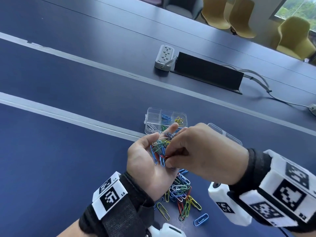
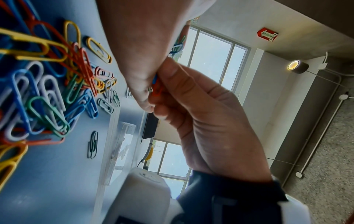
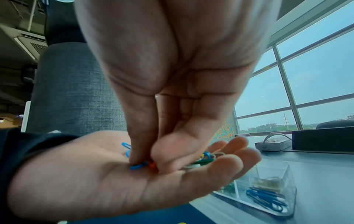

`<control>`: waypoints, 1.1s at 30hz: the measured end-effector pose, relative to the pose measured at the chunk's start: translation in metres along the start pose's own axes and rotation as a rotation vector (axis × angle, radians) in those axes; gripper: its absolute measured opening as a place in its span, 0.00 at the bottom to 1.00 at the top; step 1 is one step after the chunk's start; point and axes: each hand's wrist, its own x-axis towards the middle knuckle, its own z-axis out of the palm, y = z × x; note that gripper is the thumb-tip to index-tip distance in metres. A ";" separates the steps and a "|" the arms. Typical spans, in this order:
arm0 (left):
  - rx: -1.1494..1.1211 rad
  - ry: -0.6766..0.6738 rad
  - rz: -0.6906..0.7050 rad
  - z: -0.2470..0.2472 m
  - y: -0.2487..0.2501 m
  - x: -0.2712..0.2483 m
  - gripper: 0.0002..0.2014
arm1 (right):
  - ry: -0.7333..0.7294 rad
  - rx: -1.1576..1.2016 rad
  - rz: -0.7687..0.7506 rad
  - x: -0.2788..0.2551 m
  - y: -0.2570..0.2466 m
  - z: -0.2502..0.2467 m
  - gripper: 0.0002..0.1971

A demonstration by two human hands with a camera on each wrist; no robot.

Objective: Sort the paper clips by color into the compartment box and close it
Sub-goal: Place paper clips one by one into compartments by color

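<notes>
My left hand (image 1: 145, 163) is held palm up above the table with relaxed fingers, carrying a small heap of mixed paper clips (image 1: 159, 145). My right hand (image 1: 168, 159) reaches into that palm, and its thumb and forefinger pinch a red clip (image 1: 163, 156) beside a blue one. The right wrist view shows the same pinch on the red clip (image 3: 152, 164). Behind the hands stands the clear compartment box (image 1: 153, 115), open, with blue (image 1: 166, 117), yellow (image 1: 178, 119), white (image 1: 150, 126) and green clips in separate cells. Its lid (image 1: 227, 135) lies open to the right.
A pile of mixed clips (image 1: 181, 190) lies on the blue table under my hands, with a single blue clip (image 1: 201, 219) nearer me. Farther back are a power strip (image 1: 164, 56), a raised black cable flap (image 1: 207, 72) and grey cables (image 1: 256, 79). Yellow chairs (image 1: 239, 16) stand beyond.
</notes>
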 end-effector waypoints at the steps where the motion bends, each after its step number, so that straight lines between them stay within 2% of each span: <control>1: -0.001 -0.004 -0.001 -0.001 -0.001 0.001 0.26 | 0.005 -0.011 -0.007 0.000 0.000 0.000 0.07; 10: 0.023 -0.001 -0.010 -0.010 -0.002 0.005 0.24 | 0.068 0.028 0.032 -0.003 0.006 -0.004 0.04; 12: 0.009 0.003 -0.008 -0.010 -0.002 0.005 0.24 | 0.067 0.109 0.065 -0.001 0.009 -0.004 0.03; 16: -0.039 -0.026 0.022 -0.006 -0.004 0.003 0.19 | -0.057 0.781 0.183 0.002 0.014 -0.006 0.08; 20: -0.037 -0.038 0.022 -0.004 -0.004 0.002 0.23 | -0.099 1.397 0.340 0.004 0.019 -0.008 0.14; 22: -0.014 -0.023 0.021 -0.005 -0.004 0.004 0.22 | -0.114 1.573 0.383 0.005 0.018 -0.011 0.10; 23: -0.007 -0.020 0.024 -0.005 -0.003 0.004 0.22 | -0.128 1.578 0.397 0.005 0.017 -0.011 0.09; 24: -0.006 -0.009 0.037 -0.005 -0.003 0.005 0.22 | -0.123 1.489 0.394 0.005 0.015 -0.010 0.10; 25: -0.012 0.005 0.049 -0.005 -0.003 0.005 0.23 | -0.087 1.289 0.359 0.004 0.012 -0.007 0.10; 28: -0.010 0.010 0.013 -0.005 -0.002 0.004 0.23 | 0.053 0.447 0.133 0.001 -0.003 0.005 0.06; 29: 0.007 0.004 -0.008 -0.005 -0.001 0.003 0.24 | 0.088 0.274 0.091 0.000 -0.006 0.009 0.05; 30: 0.025 0.002 -0.020 -0.005 0.000 0.002 0.25 | 0.108 0.176 0.078 0.001 -0.009 0.011 0.04; 33: 0.041 0.004 -0.020 -0.004 0.001 0.001 0.25 | 0.142 0.082 0.103 0.002 -0.013 0.012 0.06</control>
